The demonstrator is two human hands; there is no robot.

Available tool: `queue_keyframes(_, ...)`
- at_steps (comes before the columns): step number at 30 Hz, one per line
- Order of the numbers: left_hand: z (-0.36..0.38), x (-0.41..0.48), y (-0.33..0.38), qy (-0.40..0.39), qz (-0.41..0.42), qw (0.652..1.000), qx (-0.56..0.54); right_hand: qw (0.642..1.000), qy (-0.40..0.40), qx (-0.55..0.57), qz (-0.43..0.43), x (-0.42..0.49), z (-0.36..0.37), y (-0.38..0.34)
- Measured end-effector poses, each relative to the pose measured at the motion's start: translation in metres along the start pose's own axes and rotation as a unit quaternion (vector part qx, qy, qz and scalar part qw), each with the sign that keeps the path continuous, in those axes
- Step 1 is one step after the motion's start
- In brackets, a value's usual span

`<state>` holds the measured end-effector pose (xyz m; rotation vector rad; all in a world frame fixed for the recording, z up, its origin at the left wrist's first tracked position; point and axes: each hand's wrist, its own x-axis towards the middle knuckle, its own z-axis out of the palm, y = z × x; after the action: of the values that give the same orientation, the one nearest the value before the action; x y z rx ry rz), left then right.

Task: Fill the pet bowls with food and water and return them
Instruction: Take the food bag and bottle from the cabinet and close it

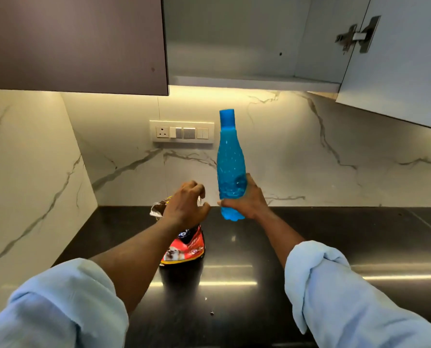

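A blue plastic water bottle point(230, 156) with its cap on stands upright above the black counter point(310, 247), held near its base by my right hand point(244, 199). A red and black bag of puppy food point(184, 247) stands on the counter just left of the bottle. My left hand point(184, 207) is curled over the bag's folded top and hides most of it. Whether the fingers pinch the bag or only rest on it is unclear. No pet bowl is in view.
An open wall cabinet point(247, 59) hangs above, its door point(398, 59) swung out at the upper right. A dark closed cabinet door point(73, 43) is at upper left. A switch and socket panel point(181, 131) sits on the marble backsplash. Small crumbs point(212, 313) lie on the counter.
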<state>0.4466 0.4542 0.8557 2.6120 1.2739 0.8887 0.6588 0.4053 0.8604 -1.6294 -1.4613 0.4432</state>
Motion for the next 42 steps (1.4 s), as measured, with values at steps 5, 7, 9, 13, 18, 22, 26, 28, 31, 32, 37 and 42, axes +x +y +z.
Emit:
queue_keyframes(5,0.026,-0.004,0.001,-0.033,-0.027,0.998,0.042,0.997,-0.015,0.049,0.053,-0.013,0.019,0.051)
queue_keyframes(7,0.037,-0.005,-0.002,-0.027,-0.055,0.997,0.054,0.996,-0.027,0.059,0.068,-0.014,0.026,0.069)
queue_keyframes(9,0.047,-0.008,-0.005,-0.032,-0.073,0.995,0.064,0.993,-0.039,0.068,0.082,-0.015,0.033,0.083)
queue_keyframes(13,0.064,-0.009,-0.012,-0.042,-0.084,0.992,0.083,0.991,-0.054,0.072,0.104,-0.015,0.055,0.106)
queue_keyframes(18,0.075,-0.007,-0.021,-0.054,-0.093,0.989,0.099,0.987,-0.064,0.075,0.128,-0.02,0.088,0.126)
queue_keyframes(22,0.079,-0.008,-0.03,-0.053,-0.098,0.989,0.102,0.986,-0.073,0.059,0.134,-0.022,0.111,0.137)
queue_keyframes(26,0.081,-0.013,-0.041,-0.061,-0.114,0.985,0.116,0.985,-0.08,0.059,0.139,-0.02,0.125,0.14)
queue_keyframes(28,0.084,-0.015,-0.046,-0.065,-0.118,0.984,0.117,0.985,-0.082,0.062,0.141,-0.021,0.13,0.14)
queue_keyframes(31,0.085,-0.017,-0.049,-0.067,-0.12,0.983,0.118,0.983,-0.075,0.068,0.155,-0.026,0.137,0.141)
queue_keyframes(32,0.085,-0.017,-0.049,-0.067,-0.12,0.983,0.118,0.982,-0.068,0.071,0.161,-0.028,0.138,0.142)
queue_keyframes(37,0.085,-0.016,-0.05,-0.068,-0.118,0.984,0.114,0.979,-0.06,0.076,0.179,-0.031,0.136,0.142)
queue_keyframes(42,0.083,-0.017,-0.05,-0.07,-0.107,0.986,0.11,0.974,-0.074,0.082,0.2,-0.033,0.13,0.135)
